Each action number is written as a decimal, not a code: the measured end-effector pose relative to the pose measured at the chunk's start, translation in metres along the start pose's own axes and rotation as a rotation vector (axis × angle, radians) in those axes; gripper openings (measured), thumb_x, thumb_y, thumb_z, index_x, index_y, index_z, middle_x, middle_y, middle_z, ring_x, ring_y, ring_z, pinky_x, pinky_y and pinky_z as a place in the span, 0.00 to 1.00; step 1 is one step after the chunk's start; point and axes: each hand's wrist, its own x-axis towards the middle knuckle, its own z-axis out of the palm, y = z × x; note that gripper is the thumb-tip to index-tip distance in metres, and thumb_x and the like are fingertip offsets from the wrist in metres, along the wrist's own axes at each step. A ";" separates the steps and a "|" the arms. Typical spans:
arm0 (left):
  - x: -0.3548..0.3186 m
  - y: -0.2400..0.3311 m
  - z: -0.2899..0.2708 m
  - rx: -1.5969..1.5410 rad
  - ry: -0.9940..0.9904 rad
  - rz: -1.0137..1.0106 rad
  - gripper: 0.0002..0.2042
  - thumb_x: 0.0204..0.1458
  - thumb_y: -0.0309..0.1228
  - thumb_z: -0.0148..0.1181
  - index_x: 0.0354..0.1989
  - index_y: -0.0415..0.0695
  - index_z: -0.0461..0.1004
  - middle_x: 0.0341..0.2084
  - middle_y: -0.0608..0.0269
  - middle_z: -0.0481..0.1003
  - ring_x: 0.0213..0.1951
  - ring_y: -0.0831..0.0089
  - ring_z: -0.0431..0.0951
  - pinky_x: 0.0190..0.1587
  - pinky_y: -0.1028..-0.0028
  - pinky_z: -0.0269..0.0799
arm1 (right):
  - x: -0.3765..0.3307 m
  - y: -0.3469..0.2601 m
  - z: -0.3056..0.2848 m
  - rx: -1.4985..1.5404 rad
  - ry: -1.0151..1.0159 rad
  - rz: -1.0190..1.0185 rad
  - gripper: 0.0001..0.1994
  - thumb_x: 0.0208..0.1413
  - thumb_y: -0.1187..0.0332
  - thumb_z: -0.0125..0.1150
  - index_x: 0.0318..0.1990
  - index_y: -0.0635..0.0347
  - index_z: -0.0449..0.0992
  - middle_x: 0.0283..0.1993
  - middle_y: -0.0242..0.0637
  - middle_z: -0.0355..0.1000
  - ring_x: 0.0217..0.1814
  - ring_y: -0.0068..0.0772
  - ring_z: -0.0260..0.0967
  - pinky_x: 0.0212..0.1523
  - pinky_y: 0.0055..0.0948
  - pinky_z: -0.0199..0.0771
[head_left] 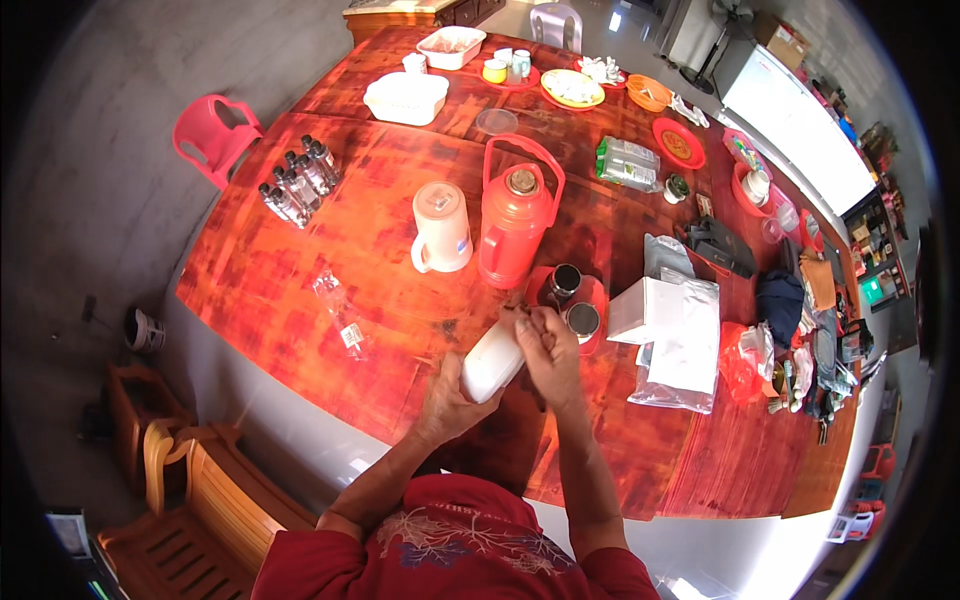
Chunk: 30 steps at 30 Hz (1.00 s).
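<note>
Near the table's front edge, my left hand [452,402] is closed around the lower part of a smooth white, rounded oblong object [490,364], whose kind I cannot make out. My right hand [548,345] has its fingers bent over the far end of the same object, hiding that end. Just beyond the right hand, two dark cups or flasks, one [565,282] behind the other [582,320], stand on a red tray [597,290]. Farther off are a red thermos flask [515,225] with a raised handle and a pale pink plastic jug [442,225].
A crumpled clear plastic wrapper [342,318] lies left of my hands. Several dark-capped bottles [300,180] stand at the far left. To the right are a white box [645,310], plastic bags [685,385] and a heap of cloths [785,300]. White basins [406,98] and plates [573,88] sit at the back.
</note>
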 end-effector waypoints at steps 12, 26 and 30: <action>-0.005 -0.007 0.012 -0.309 0.014 -0.091 0.25 0.36 0.26 0.72 0.42 0.40 0.64 0.36 0.61 0.73 0.37 0.78 0.72 0.38 0.75 0.71 | -0.025 -0.001 0.017 -0.313 0.285 -0.171 0.09 0.50 0.71 0.56 0.38 0.62 0.70 0.41 0.44 0.67 0.44 0.46 0.64 0.47 0.37 0.61; -0.004 -0.010 -0.003 -0.965 0.161 -0.244 0.10 0.56 0.32 0.54 0.41 0.39 0.66 0.30 0.66 0.72 0.29 0.83 0.70 0.33 0.81 0.69 | -0.054 -0.032 0.020 -0.680 -0.143 -0.458 0.12 0.37 0.75 0.62 0.33 0.63 0.72 0.41 0.42 0.68 0.41 0.44 0.64 0.40 0.36 0.68; -0.002 0.002 -0.030 -0.920 0.068 -0.318 0.11 0.57 0.37 0.52 0.34 0.41 0.65 0.29 0.64 0.72 0.29 0.81 0.72 0.31 0.78 0.71 | -0.071 -0.040 -0.001 -0.353 -0.497 -0.293 0.09 0.39 0.75 0.61 0.31 0.61 0.70 0.38 0.40 0.67 0.39 0.41 0.64 0.37 0.34 0.68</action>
